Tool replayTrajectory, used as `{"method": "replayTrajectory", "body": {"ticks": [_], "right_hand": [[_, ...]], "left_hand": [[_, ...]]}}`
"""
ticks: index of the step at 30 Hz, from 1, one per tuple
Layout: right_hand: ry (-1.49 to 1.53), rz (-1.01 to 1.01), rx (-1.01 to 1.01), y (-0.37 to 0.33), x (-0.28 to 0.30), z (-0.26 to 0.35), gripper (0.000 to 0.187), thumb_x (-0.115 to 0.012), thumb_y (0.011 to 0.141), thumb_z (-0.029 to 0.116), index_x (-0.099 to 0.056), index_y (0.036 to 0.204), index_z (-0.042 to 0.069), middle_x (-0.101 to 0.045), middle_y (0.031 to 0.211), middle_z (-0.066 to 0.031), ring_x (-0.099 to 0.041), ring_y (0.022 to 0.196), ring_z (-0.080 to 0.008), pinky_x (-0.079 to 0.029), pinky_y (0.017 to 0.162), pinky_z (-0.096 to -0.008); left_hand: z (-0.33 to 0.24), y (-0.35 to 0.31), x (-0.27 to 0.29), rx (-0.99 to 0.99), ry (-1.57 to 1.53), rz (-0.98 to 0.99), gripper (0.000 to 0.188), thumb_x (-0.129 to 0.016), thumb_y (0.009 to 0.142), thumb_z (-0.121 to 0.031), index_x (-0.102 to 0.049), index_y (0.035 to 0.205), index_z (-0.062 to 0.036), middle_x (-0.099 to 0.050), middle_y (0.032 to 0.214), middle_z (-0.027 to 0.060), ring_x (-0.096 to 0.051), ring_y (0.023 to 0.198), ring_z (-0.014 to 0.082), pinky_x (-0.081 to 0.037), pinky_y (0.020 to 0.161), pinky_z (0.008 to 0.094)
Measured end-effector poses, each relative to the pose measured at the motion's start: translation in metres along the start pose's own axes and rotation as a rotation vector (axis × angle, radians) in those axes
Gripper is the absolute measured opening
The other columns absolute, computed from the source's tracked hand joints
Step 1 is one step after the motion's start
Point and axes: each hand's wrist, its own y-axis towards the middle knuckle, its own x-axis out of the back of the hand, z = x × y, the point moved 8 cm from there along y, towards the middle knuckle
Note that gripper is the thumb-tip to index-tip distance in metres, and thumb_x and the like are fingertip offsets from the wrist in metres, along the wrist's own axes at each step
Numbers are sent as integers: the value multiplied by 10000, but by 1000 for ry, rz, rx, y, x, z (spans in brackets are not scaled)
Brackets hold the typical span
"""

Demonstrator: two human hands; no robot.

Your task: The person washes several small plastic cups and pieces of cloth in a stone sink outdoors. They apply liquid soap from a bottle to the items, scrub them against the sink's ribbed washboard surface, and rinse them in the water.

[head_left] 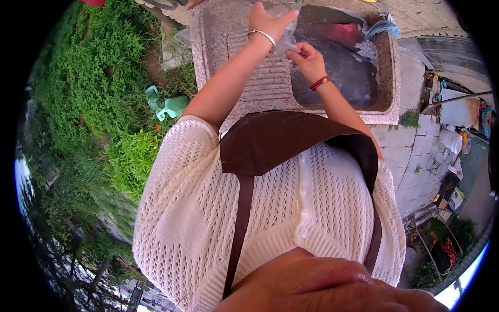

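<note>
At the far left of my feed, dense green plants (104, 57) filled the ground, and a pale teal plastic jug (174, 106) lay near them, short of the sink. Next to the right I had the white knit cardigan (179, 208) and, across its front, the brown apron (280, 138). Above these, the left hand (270, 23) reached over the ribbed washboard (265, 86) of the speckled stone sink (393, 91), a silver bangle (263, 35) on its wrist. Its fingers were spread against the upper part of a clear plastic piece (283, 46); I could not tell whether they gripped it. That piece hung between both hands, over the boundary of washboard and basin. Just right of it, the right hand (310, 60) had the lower end pinched between thumb and fingers, a red beaded bracelet (320, 83) below. Beyond, murky grey water (338, 78) stood in the basin, with a pink-red item (345, 34) partly under it, too obscured for me to identify. A blue cloth (383, 28) draped over the basin's right rim. Farthest right, I saw pale paving (410, 143) and stacked household clutter (460, 140).
</note>
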Motion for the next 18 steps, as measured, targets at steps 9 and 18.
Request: {"method": "replayTrajectory", "body": {"ticks": [9,18], "right_hand": [[37,-90,35,6,10,15,166,-631,770,28,-594,931,12,-614,786,-21,-549,662,-66,-454,589,-198],[-405,-195,378,24,43,87,167,-686,726,101,-648,885,65,-562,686,13,-507,595,-54,-438,566,-195]], "left_hand": [[4,3,0,-314,-70,-206,836,-707,650,-430,-343,1220,62,-507,1031,295,-503,974,411,-421,832,437],[63,59,-59,350,-909,405,545,-332,874,-493,-459,1183,-62,-463,1233,165,-484,1087,349,-389,911,517]]}}
